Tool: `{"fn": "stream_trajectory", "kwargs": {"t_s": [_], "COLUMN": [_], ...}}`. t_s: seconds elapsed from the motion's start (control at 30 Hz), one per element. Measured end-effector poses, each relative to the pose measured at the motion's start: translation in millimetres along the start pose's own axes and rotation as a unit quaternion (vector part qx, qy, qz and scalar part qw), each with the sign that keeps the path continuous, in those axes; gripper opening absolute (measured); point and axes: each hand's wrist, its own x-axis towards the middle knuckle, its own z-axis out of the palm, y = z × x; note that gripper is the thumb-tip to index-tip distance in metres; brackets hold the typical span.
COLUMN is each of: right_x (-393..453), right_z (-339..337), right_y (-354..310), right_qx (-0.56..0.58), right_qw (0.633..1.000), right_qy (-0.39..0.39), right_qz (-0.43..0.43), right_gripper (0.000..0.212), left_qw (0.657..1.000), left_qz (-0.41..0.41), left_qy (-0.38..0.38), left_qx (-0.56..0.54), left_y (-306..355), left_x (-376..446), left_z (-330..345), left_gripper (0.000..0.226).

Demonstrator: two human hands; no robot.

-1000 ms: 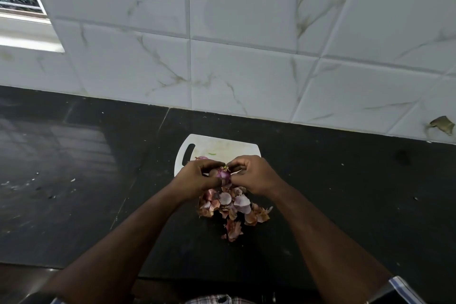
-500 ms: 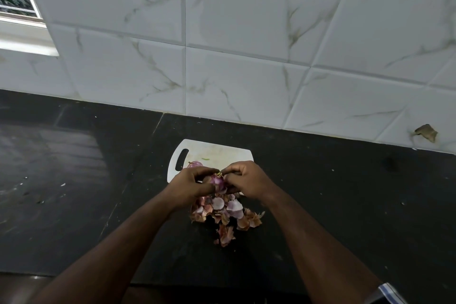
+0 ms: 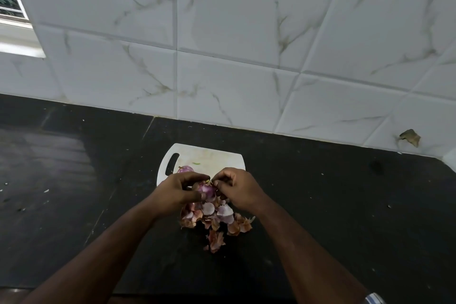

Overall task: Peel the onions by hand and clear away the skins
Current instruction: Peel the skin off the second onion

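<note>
A person's 2 bare hands meet over a black surface (image 3: 320, 205), just in front of a white cutting board (image 3: 209, 158). The left hand (image 3: 179, 192) cups a small purple onion (image 3: 206, 189), its grip curled around it. The right hand (image 3: 238, 189) has its grip pinching the onion's top. Below the hands lies a pile of onion skins (image 3: 217, 219) on the surface. A second onion (image 3: 185, 169) rests on the board near its handle slot.
</note>
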Motion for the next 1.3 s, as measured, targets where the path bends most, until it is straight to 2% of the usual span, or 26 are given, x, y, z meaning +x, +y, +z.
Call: {"fn": "stream_trajectory", "kwargs": {"t_s": [0.2,0.5,0.7,0.9,1.03,1.1,1.2,1.3], "right_x": [-4.9,-5.5,-3.5,-9.0,-11.5,-12.1,-10.3,-7.5], "right_z": [2.0,2.8,2.2,6.2,5.2,2.9,-0.9,-4.9], "right_y": [0.1,-5.6,1.7,8.5,11.6,17.5,18.1,4.2], "right_qx": [0.087,0.048,0.009,-0.055,-0.121,-0.119,-0.115,0.002], "right_qw": [0.996,0.995,0.996,0.997,0.992,0.993,0.992,0.999], "right_qy": [0.025,0.081,0.089,0.06,0.027,-0.004,-0.044,0.0], "right_qz": [-0.009,-0.029,-0.018,-0.006,-0.004,0.019,0.031,0.034], "right_gripper": [0.028,0.024,0.023,0.026,0.031,0.03,0.028,0.039], "left_qw": [1.0,0.999,0.987,0.965,0.936,0.918,0.913,0.908], "left_qz": [0.002,0.028,0.027,0.006,0.001,-0.003,-0.016,-0.029], "left_qy": [0.013,0.0,-0.048,-0.084,-0.083,-0.082,-0.087,-0.087], "left_qx": [-0.025,-0.019,-0.152,-0.248,-0.343,-0.388,-0.399,-0.408], "left_y": [-4.1,4.5,2.3,-8.4,-11.4,-12.6,-13.4,-14.7], "left_x": [3.7,1.6,-8.1,-11.5,-10.3,-9.2,-7.0,-3.2], "left_z": [1.1,-0.9,-2.5,-0.5,-1.7,-5.5,-7.5,-5.9], "left_gripper": [0.05,0.05,0.05,0.051,0.05,0.053,0.056,0.054]}}
